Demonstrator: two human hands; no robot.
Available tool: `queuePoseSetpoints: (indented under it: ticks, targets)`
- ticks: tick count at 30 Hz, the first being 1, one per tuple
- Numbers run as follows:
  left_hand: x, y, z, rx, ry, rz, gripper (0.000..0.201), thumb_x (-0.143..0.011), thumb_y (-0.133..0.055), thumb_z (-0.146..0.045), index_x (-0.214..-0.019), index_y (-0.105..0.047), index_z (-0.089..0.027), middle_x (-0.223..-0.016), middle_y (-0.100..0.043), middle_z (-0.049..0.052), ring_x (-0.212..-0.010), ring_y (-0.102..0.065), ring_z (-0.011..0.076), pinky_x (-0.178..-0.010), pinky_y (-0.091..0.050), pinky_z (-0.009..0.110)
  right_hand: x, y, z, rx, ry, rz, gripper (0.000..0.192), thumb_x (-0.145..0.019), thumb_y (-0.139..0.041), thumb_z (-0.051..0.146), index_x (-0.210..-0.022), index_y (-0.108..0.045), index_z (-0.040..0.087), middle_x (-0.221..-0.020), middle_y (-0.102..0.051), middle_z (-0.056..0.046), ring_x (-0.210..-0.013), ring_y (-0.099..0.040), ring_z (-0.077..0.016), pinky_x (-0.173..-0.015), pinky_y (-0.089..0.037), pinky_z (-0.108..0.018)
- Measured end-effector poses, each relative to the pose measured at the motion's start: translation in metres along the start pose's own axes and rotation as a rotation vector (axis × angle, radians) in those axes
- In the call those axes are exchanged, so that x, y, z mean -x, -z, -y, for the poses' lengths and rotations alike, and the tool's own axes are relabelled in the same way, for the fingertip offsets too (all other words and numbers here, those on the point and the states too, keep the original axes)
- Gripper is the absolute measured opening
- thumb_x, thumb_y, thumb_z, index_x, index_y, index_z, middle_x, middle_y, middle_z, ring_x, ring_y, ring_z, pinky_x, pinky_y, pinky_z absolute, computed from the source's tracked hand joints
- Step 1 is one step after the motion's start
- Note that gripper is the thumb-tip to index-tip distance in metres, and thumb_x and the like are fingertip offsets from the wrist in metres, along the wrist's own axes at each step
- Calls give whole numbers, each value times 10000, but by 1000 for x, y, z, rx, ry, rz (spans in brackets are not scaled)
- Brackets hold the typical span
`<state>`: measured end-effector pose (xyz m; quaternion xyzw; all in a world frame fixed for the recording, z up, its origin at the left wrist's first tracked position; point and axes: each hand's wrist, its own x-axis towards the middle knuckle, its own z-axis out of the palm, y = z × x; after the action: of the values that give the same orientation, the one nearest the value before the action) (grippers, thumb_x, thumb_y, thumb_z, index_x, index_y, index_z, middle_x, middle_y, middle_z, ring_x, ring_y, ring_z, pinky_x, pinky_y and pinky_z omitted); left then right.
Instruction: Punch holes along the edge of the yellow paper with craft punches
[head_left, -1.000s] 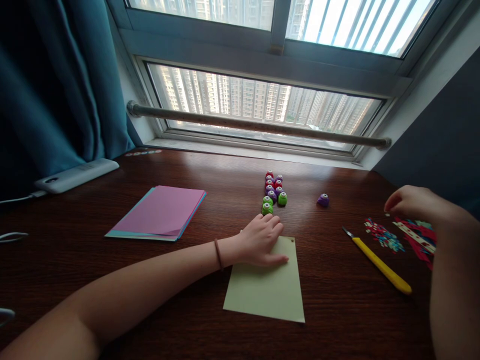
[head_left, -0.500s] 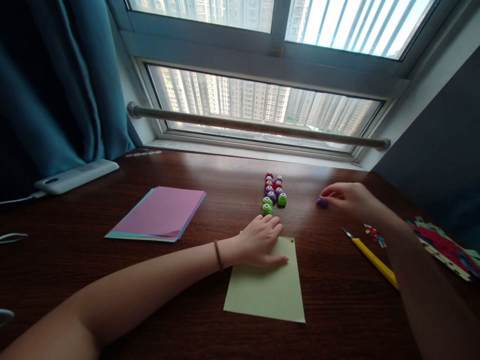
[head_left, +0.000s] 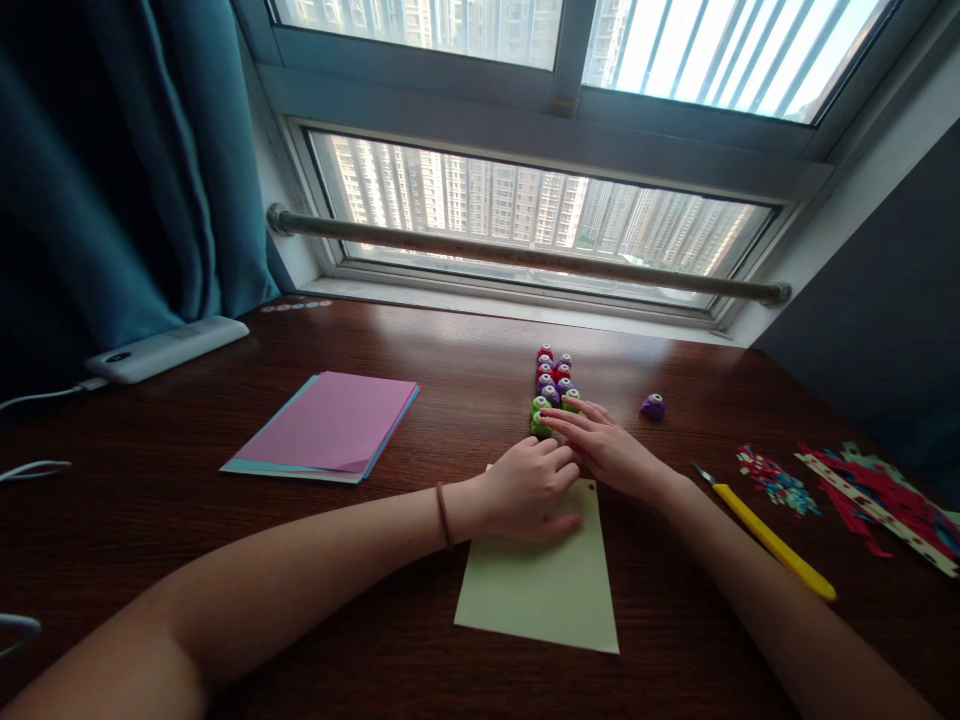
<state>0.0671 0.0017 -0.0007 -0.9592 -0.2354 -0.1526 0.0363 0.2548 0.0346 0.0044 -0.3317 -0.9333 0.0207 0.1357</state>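
Right fingers: spread flat, tips of right hand [head_left: 609,448] touching nearest small green round plastic punches [head_left: 541,413]; nothing grasped.
Left fingers: left hand [head_left: 529,487] loosely curled, pressing top edge of pale green paper sheet [head_left: 541,590]; nothing gripped.
Punch cluster: just beyond both hands' fingertips.
Lone purple punch [head_left: 653,405]: right, apart.
Yellow-handled craft knife [head_left: 769,540]: farther right.

Materials by the hands
Glossy wood-grain desk [head_left: 187,520]; matt pale-green paper [head_left: 540,590] under left hand [head_left: 529,490]; shiny plastic punches [head_left: 553,385] at right hand [head_left: 607,450] fingertips.
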Motion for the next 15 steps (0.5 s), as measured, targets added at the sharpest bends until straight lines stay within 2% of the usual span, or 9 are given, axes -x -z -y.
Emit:
queuePoseSetpoints:
  ticks: [4, 8, 11, 15]
  targets:
    - [0, 0, 0, -15, 17, 2, 390, -782, -454, -522, -896, -519, -155, -910, -547, 76, -872, -500, 232, -750, -397, 360, 0, 5, 4, -19, -16, -126, 337, -889, -422, 187, -1213, -509, 219, -1205, -542, -43, -1183, -377, -235, -1008, -302, -411]
    - [0, -3, 0, -10, 119, -17, 441, -781, -438, -562, -934, -503, -154, -958, -546, 92, -916, -497, 241, -756, -400, 366, 0, 1, 7, -71, -87, -218, 334, -884, -446, 207, -1215, -492, 204, -1168, -532, -81, -1102, -430, -235, -970, -358, -410]
    - [1, -6, 0, -24, 257, -37, 556, -734, -411, -678, -906, -495, -156, -955, -535, 96, -874, -496, 253, -725, -408, 388, 1, -8, 7, -142, -142, -227, 393, -848, -521, 222, -1236, -458, 204, -1168, -513, -92, -1095, -431, -246, -956, -381, -414]
    - [1, -10, 2, -49, 358, -46, 678, -671, -345, -787, -876, -488, -156, -902, -517, 99, -821, -485, 263, -695, -411, 413, 1, -17, 2, -226, -231, -215, 341, -821, -523, 144, -1160, -503, 171, -1064, -552, -99, -1021, -482, -246, -903, -419, -404]
